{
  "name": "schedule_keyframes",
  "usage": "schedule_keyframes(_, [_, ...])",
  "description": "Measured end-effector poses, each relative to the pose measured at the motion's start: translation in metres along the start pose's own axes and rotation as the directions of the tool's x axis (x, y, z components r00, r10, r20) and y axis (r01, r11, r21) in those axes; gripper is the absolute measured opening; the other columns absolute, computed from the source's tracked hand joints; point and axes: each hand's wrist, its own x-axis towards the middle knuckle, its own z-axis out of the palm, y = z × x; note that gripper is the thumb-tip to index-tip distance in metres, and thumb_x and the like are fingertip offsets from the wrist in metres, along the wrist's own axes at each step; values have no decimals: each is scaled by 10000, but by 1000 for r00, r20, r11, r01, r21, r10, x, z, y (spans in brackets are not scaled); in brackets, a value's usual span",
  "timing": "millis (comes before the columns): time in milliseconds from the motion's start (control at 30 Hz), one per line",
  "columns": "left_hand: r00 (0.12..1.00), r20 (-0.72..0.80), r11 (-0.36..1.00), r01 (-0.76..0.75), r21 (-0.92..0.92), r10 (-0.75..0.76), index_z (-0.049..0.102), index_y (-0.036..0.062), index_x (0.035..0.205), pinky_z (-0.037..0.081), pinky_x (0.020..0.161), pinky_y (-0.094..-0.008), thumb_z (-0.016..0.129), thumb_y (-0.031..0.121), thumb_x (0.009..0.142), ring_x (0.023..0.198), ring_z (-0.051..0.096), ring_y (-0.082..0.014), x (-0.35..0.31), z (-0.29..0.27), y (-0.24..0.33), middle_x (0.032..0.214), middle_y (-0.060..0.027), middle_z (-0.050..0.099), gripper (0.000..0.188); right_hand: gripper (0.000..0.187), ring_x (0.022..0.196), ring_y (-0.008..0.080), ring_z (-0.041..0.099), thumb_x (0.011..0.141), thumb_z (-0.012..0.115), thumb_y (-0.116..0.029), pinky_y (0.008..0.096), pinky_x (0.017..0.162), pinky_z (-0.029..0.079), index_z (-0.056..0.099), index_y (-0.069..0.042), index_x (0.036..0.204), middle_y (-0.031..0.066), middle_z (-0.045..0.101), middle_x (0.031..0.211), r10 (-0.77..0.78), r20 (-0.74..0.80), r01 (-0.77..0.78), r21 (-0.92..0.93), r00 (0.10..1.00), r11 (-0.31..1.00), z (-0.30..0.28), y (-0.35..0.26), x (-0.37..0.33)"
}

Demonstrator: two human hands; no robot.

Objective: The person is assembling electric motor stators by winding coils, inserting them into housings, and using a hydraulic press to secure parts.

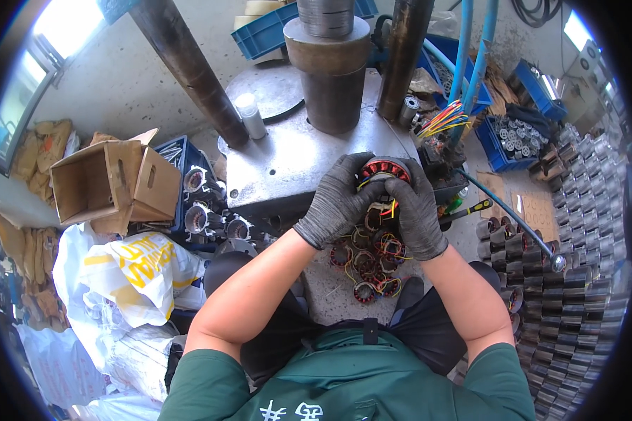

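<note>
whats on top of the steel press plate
A white bottle stands near a column; a thick steel cylinder is over the middle. Left hand, right hand and wound ring hide part of the plate.

A ring-shaped stator [385, 168] is being held at about two o'clock from the view's centre, its dark rim curving around copper-red coils. Yellow and red leads [393, 208] are dangling beneath it toward six o'clock.

Left grip [338, 201] beside right grip [416, 210] (both gloved, curled)
</note>
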Motion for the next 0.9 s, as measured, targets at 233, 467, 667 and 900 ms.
schedule_keyframes(233, [988, -76, 926, -102, 363, 138, 616, -15, 1290, 586, 929, -402, 757, 144, 944, 1053, 724, -291, 1, 3, 10, 1134, -184, 720, 406, 397, 1078, 154, 614, 964, 696, -186, 319, 1002, 503, 605, -4, 1304, 92, 668, 1179, -20, -10, 20, -73, 1000, 997, 5, -5, -3])
schedule_keyframes(467, [996, -86, 989, -8, 147, 20, 642, 10, 1204, 580, 872, -378, 730, 144, 959, 948, 709, -207, 4, 4, 2, 1031, -142, 738, 293, 440, 1101, 156, 595, 968, 732, -201, 327, 1021, 493, 580, -3, 1331, 87, 654, 1193, -42, 20, 44, -144, 999, 989, 9, -11, -7])
schedule_keyframes(667, [989, -125, 991, 92, 99, -79, 645, 1, 1124, 570, 857, -340, 713, 63, 891, 910, 667, -151, 8, 2, -8, 964, -101, 718, 251, 539, 1151, 176, 604, 963, 751, -218, 351, 1034, 504, 528, -6, 1406, 110, 645, 1243, -24, 108, 48, -221, 994, 974, 20, -22, -11])
schedule_keyframes(900, [979, -58, 981, 196, 17, -194, 630, 4, 1159, 574, 858, -349, 711, 105, 921, 935, 663, -154, 7, 0, -1, 1001, -114, 714, 271, 602, 1172, 193, 622, 949, 738, -207, 369, 1035, 514, 499, 1, 1461, 141, 655, 1267, -35, 113, 69, -320, 993, 945, 16, -21, -8])
